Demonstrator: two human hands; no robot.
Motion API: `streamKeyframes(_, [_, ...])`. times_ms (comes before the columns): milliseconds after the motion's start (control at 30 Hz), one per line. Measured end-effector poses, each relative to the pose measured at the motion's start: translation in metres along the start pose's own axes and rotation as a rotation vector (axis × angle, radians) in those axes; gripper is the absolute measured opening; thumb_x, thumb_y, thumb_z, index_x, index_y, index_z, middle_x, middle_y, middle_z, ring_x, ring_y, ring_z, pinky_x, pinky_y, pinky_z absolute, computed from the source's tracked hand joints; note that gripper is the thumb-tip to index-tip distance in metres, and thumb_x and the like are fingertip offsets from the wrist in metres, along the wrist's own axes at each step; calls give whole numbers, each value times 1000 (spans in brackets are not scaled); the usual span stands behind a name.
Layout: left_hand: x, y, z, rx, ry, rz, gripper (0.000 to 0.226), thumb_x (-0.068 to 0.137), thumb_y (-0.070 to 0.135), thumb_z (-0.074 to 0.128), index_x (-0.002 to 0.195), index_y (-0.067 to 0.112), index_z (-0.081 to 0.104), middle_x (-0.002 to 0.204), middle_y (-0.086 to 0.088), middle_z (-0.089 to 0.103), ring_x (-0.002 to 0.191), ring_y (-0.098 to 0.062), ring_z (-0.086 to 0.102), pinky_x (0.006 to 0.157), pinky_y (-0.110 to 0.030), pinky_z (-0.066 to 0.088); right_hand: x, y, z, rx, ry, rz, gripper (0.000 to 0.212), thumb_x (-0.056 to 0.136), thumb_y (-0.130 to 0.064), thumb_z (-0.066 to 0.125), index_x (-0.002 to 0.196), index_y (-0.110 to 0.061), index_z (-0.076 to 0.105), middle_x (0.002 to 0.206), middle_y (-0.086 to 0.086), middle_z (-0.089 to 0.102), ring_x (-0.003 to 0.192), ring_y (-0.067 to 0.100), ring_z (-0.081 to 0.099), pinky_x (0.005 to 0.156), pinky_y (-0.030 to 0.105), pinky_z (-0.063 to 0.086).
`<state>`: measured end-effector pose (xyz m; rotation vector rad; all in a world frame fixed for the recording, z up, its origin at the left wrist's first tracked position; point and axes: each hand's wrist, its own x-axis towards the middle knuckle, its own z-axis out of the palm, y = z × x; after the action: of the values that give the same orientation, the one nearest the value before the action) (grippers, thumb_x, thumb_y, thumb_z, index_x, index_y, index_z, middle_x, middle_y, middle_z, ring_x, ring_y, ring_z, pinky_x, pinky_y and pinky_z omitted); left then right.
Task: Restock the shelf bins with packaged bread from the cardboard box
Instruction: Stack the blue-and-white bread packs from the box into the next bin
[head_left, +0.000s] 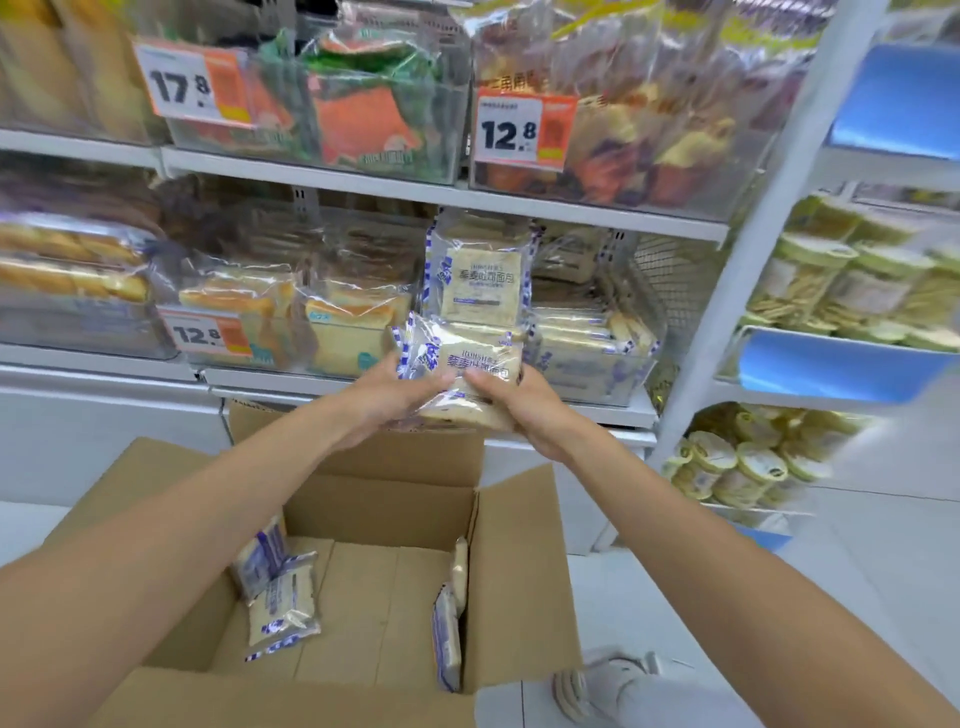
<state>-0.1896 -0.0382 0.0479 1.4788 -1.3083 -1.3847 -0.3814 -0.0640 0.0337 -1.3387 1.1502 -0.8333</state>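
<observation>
A clear bread packet with blue-striped edges and a cream label (470, 364) is held in front of the lower shelf. My left hand (387, 400) grips its left side and my right hand (524, 410) grips its right side. Behind it a matching packet (480, 283) stands upright in a clear shelf bin (597, 374) that holds more of the same bread. Below my arms an open cardboard box (519, 571) sits on the floor. Inside lie two packets at the left (280, 592) and packets standing against the right wall (449, 623).
To the left, other clear bins (332, 343) hold sliced bread behind 12.8 and 17.8 price tags. The upper shelf (447, 192) carries bins of coloured packets. A white upright post (748, 270) separates a right-hand rack of round tubs (743, 467). My shoe (602, 680) is beside the box.
</observation>
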Motion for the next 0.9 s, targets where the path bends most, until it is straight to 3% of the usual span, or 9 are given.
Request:
streamKeyframes(67, [12, 17, 10, 208, -4, 117, 72, 72, 62, 74, 129, 25, 51, 125, 6, 63, 109, -13, 62, 89, -35, 53, -2, -6, -22, 75, 38, -1, 30, 86, -25, 74, 112, -14, 66, 92, -5, 74, 84, 9, 68, 73, 21, 54])
streamKeyframes(100, [19, 26, 17, 281, 28, 181, 74, 74, 66, 68, 132, 22, 51, 127, 5, 62, 110, -12, 61, 93, -37, 51, -1, -9, -33, 98, 80, -16, 37, 83, -26, 77, 114, -12, 64, 92, -4, 74, 83, 9, 68, 71, 22, 55])
streamKeyframes(267, [71, 55, 36, 744, 445, 686, 47, 99, 44, 42, 137, 17, 47, 141, -6, 51, 126, -28, 47, 103, -46, 39, 36, -19, -101, 51, 386, -93, 104, 37, -59, 92, 124, -18, 52, 115, 1, 69, 101, 20, 69, 92, 44, 55])
streamKeyframes(433, [138, 51, 34, 1365, 533, 910, 66, 95, 49, 44, 152, 18, 31, 160, -11, 26, 147, -30, 23, 118, -52, 15, 87, -32, -159, 73, 515, -90, 106, 35, -53, 92, 126, -17, 50, 117, 4, 68, 101, 23, 69, 91, 46, 55])
streamKeyframes(533, [162, 40, 32, 1438, 538, 919, 67, 99, 54, 33, 155, 18, 20, 161, -10, 21, 149, -30, 18, 120, -54, 10, 117, -48, -170, 64, 600, -82, 99, 52, -40, 92, 132, -8, 44, 125, 9, 62, 109, 24, 63, 98, 44, 51])
streamKeyframes(633, [168, 34, 29, 1445, 573, 942, 68, 98, 54, 26, 156, 19, 17, 162, -9, 18, 149, -29, 17, 121, -53, 6, 157, -56, -182, -45, 640, -110, 61, 82, -23, 76, 131, -4, 46, 119, 3, 59, 99, 17, 59, 86, 23, 51])
streamKeyframes(700, [168, 34, 30, 1438, 587, 969, 69, 98, 54, 27, 156, 18, 18, 162, -10, 19, 149, -29, 17, 120, -54, 7, 183, -57, -181, -200, 614, -117, 66, 85, -29, 74, 138, -5, 41, 124, 2, 55, 104, 13, 55, 82, 14, 45])
streamKeyframes(800, [167, 33, 31, 1423, 592, 970, 68, 98, 54, 25, 156, 18, 19, 161, -10, 20, 149, -28, 17, 121, -53, 6, 198, -55, -168, -430, 668, -154, 101, 73, -47, 80, 149, -11, 25, 145, 6, 46, 131, 24, 46, 109, 34, 40])
streamKeyframes(900, [167, 32, 31, 1427, 607, 971, 68, 98, 53, 24, 155, 18, 20, 161, -10, 21, 149, -29, 18, 121, -52, 5, 205, -49, -169, -581, 690, -183, 105, 79, -54, 71, 154, -14, 9, 158, 10, 27, 143, 29, 31, 115, 44, 31])
